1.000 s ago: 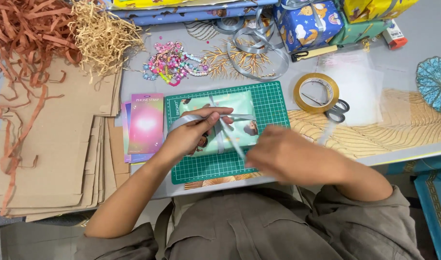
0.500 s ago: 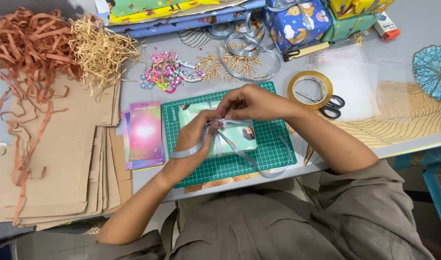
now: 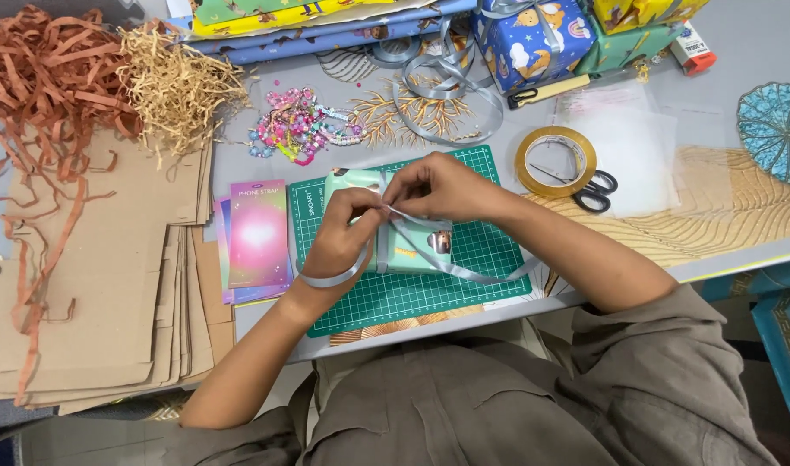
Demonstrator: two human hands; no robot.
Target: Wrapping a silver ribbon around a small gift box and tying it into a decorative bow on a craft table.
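Tying ribbon around a small box

Our left hand [image 3: 347, 229] and right hand [image 3: 434, 185] both pinch the grey ribbon [image 3: 464, 269] over the green box [image 3: 408, 250] (on the cutting mat [image 3: 395, 298]).

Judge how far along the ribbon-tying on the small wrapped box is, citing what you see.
Done: the mint-green box lies wrapped on the green cutting mat. In hand: the left hand and right hand pinch the grey ribbon above it. Left: no bow shows; ribbon ends trail loose.
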